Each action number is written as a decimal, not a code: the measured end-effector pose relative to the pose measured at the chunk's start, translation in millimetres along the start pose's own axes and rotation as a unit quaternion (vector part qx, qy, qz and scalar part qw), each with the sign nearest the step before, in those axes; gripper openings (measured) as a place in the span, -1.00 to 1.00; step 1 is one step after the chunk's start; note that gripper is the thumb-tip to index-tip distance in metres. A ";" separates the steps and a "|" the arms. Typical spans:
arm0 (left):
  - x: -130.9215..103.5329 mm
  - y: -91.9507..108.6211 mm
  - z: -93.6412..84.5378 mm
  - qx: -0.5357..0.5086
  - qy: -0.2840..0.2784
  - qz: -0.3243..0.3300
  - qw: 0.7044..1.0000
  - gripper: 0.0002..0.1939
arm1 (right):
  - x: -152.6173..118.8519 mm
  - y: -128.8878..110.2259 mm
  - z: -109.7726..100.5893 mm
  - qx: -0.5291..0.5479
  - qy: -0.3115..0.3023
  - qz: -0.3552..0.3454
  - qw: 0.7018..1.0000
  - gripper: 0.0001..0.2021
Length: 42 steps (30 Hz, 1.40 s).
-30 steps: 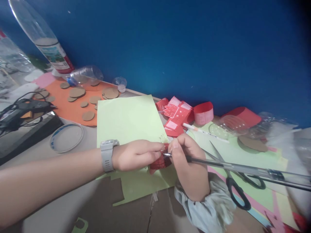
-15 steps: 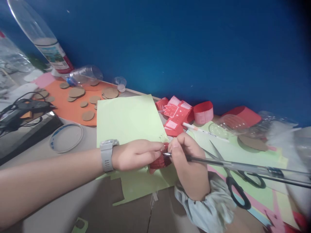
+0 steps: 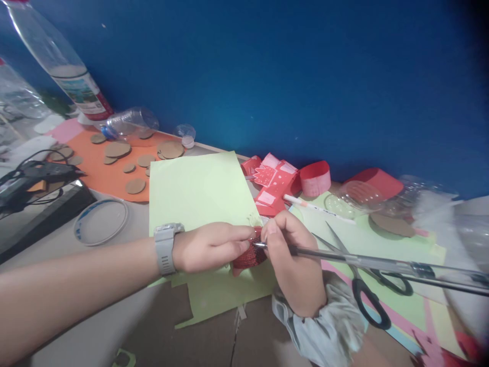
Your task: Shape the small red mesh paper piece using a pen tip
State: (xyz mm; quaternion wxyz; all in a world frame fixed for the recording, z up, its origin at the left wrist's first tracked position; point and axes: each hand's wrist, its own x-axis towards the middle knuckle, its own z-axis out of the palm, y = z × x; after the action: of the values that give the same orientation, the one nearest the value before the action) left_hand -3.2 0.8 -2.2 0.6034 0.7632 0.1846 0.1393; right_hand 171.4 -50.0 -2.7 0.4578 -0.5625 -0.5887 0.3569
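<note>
My left hand (image 3: 214,247), with a grey watch (image 3: 165,250) on its wrist, lies flat with fingers stretched out. Its fingertips rest on a small red piece with a dark mesh pattern (image 3: 247,259), partly covered by both hands. Between the thumb and fingers of my right hand (image 3: 296,260) is a pen (image 3: 367,261) with a clear barrel. The pen's tip points left and is at the red piece, close to the left fingertips; I cannot tell whether it touches. Beneath lies a light green paper sheet (image 3: 194,191) with cut edges.
Scissors (image 3: 357,278) lie partly open right of my right hand, near a white marker (image 3: 319,209) and red paper pieces (image 3: 277,178). Cardboard discs (image 3: 117,149) lie on orange paper (image 3: 89,163). A tape ring (image 3: 101,221), a glue gun (image 3: 36,181) and a bottle (image 3: 69,71) are at left.
The whole view has shifted slightly, so everything appears a little further left. Both hands keep nearly the same pose, with the pen tip still at the red piece.
</note>
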 end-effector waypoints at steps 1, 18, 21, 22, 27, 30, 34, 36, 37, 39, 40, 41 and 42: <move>0.0 -0.1 0.1 -0.003 -0.002 0.000 1.000 -0.73 | 0.1 -0.2 0.0 0.002 -0.001 0.001 1.000 -0.73; -0.4 0.2 0.7 0.002 -0.002 0.005 1.000 -0.67 | 0.5 -0.1 0.8 0.010 -0.001 0.005 1.000 -0.73; -0.6 -0.3 0.7 0.000 -0.004 0.006 1.000 -0.68 | 0.9 -0.5 0.8 0.009 0.002 0.005 1.000 -0.73; -0.7 -0.3 0.7 0.000 -0.004 0.005 1.000 -0.68 | 1.2 -0.8 0.8 0.008 0.001 0.005 1.000 -0.74; -0.8 0.1 0.3 0.006 -0.006 0.007 1.000 -0.67 | 0.9 -3.5 0.2 0.017 0.007 0.003 1.000 -0.71; -0.9 0.4 0.0 -0.002 -0.008 0.004 1.000 -0.65 | -1.3 -4.3 -0.1 0.013 0.014 -0.011 1.000 -0.71; -0.8 -0.4 -0.2 0.000 -0.012 0.004 1.000 -0.66 | -3.7 -2.6 0.2 0.011 0.013 -0.014 1.000 -0.72; -0.6 -0.7 -0.2 0.013 -0.010 0.005 1.000 -0.68 | -3.9 -1.6 0.3 0.002 0.015 -0.007 1.000 -0.72; -0.5 -0.8 -0.3 0.020 -0.010 0.006 1.000 -0.70 | -3.8 -1.2 0.4 -0.002 0.015 -0.004 1.000 -0.71; 0.0 -0.6 -0.4 0.031 -0.011 0.006 0.999 -0.72 | -3.6 -0.8 0.3 -0.011 0.013 -0.003 1.000 -0.71; 0.2 -0.3 -0.4 0.033 -0.010 0.006 0.999 -0.72 | -3.5 -0.8 0.3 -0.014 0.013 -0.003 1.000 -0.71; 0.4 0.0 -0.5 0.034 -0.011 0.006 0.999 -0.72 | -3.4 -0.8 0.2 -0.016 0.014 -0.005 1.000 -0.71; 0.5 0.3 -0.5 0.034 -0.011 0.005 0.999 -0.72 | -3.2 -0.8 0.2 -0.017 0.016 -0.007 1.000 -0.72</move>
State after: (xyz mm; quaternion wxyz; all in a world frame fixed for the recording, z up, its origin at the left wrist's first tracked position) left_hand -2.9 1.4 -1.8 0.5781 0.7859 0.1786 0.1273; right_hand 170.8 -53.3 -2.5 0.4603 -0.5714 -0.5914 0.3344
